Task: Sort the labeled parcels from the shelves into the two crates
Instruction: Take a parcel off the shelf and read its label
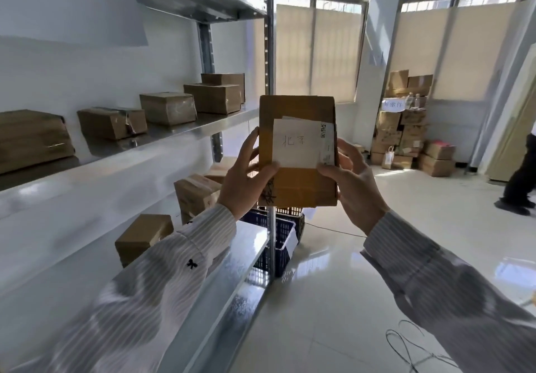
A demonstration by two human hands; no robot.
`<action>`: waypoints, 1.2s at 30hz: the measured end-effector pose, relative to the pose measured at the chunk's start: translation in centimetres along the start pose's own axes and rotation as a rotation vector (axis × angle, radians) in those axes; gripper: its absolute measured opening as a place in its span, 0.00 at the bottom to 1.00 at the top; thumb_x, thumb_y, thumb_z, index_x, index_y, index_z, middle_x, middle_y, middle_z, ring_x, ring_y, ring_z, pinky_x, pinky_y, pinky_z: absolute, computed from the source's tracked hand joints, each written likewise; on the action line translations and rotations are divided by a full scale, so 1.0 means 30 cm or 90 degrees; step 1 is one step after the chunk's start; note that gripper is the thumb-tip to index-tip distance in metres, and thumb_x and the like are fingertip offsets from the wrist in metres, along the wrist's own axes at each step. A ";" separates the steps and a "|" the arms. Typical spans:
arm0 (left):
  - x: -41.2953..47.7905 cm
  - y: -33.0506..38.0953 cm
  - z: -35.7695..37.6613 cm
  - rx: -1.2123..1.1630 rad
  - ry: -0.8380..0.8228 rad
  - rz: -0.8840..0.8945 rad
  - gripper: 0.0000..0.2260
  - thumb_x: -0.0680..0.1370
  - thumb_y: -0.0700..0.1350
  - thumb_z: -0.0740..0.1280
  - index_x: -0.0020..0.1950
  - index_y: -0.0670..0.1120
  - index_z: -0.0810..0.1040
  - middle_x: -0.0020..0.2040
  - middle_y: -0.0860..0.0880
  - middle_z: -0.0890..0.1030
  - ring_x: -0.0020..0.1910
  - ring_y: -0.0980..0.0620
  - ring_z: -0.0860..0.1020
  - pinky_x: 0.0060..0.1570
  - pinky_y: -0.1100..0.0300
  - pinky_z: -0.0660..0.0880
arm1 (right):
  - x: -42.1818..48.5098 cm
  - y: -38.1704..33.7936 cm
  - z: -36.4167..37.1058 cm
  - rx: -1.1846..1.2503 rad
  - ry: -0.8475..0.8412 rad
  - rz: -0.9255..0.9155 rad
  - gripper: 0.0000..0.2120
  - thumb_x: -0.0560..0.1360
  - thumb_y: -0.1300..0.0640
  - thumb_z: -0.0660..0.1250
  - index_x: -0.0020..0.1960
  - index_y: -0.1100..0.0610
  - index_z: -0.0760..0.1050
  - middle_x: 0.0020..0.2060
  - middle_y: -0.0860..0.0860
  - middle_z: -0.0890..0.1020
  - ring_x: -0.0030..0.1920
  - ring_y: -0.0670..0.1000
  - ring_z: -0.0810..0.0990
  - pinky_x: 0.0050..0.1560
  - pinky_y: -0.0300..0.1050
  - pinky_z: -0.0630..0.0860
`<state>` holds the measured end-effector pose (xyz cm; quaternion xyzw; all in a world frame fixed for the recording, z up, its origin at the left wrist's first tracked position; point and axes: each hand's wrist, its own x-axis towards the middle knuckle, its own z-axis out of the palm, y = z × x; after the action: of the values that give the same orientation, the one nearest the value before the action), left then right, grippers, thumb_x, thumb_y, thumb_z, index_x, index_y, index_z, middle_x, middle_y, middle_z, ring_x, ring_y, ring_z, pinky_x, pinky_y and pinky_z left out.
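Head view: parcel [295,108] upright between fingers [251,140] of left hand [243,179], right hand [358,187]

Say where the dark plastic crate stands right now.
In the head view, the crate stands on the floor at the foot of the shelf post, near centre frame, directly below the held-up parcel.

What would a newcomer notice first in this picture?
First the brown parcel, held upright at the centre by the left hand and the right hand, with a handwritten white label facing the camera. Next, the row of brown parcels on the metal shelf to the left, and a dark blue crate on the floor below the held parcel.
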<state>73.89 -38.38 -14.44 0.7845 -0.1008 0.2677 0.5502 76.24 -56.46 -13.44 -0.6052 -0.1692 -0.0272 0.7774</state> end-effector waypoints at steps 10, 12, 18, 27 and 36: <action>0.445 -0.237 0.189 -0.007 -0.039 0.016 0.29 0.79 0.48 0.64 0.76 0.54 0.54 0.72 0.49 0.68 0.67 0.47 0.71 0.58 0.48 0.76 | 0.430 0.122 -0.130 -0.015 0.079 -0.032 0.28 0.73 0.70 0.66 0.67 0.49 0.68 0.63 0.54 0.76 0.61 0.56 0.75 0.56 0.54 0.78; 0.521 -0.291 0.240 -0.014 -0.050 0.012 0.29 0.78 0.49 0.64 0.76 0.54 0.54 0.71 0.50 0.68 0.67 0.48 0.71 0.58 0.47 0.76 | 0.500 0.150 -0.170 -0.027 0.092 -0.036 0.27 0.73 0.70 0.65 0.67 0.48 0.69 0.62 0.53 0.77 0.59 0.54 0.76 0.54 0.50 0.80; 0.707 -0.429 0.415 -0.010 -0.078 -0.004 0.30 0.78 0.49 0.65 0.76 0.55 0.54 0.70 0.49 0.70 0.65 0.49 0.72 0.57 0.43 0.76 | 0.710 0.237 -0.327 -0.046 0.114 -0.012 0.28 0.73 0.71 0.65 0.69 0.50 0.68 0.62 0.53 0.76 0.62 0.56 0.74 0.61 0.57 0.76; 0.980 -0.580 0.721 0.012 -0.047 -0.035 0.33 0.72 0.58 0.64 0.74 0.61 0.55 0.68 0.51 0.73 0.62 0.51 0.75 0.56 0.49 0.78 | 1.078 0.344 -0.618 -0.054 0.072 0.003 0.28 0.74 0.68 0.66 0.69 0.48 0.68 0.63 0.53 0.76 0.63 0.58 0.73 0.62 0.61 0.74; 1.229 -0.674 0.994 0.032 0.041 -0.071 0.34 0.70 0.62 0.64 0.74 0.61 0.56 0.67 0.51 0.74 0.61 0.50 0.76 0.55 0.48 0.78 | 1.453 0.388 -0.869 -0.057 -0.020 0.028 0.27 0.74 0.67 0.67 0.67 0.46 0.68 0.64 0.54 0.76 0.62 0.57 0.75 0.60 0.59 0.76</action>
<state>123.08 -53.13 -18.72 0.7933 -0.0327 0.2640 0.5476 126.13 -71.04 -16.86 -0.6435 -0.1667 -0.0077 0.7470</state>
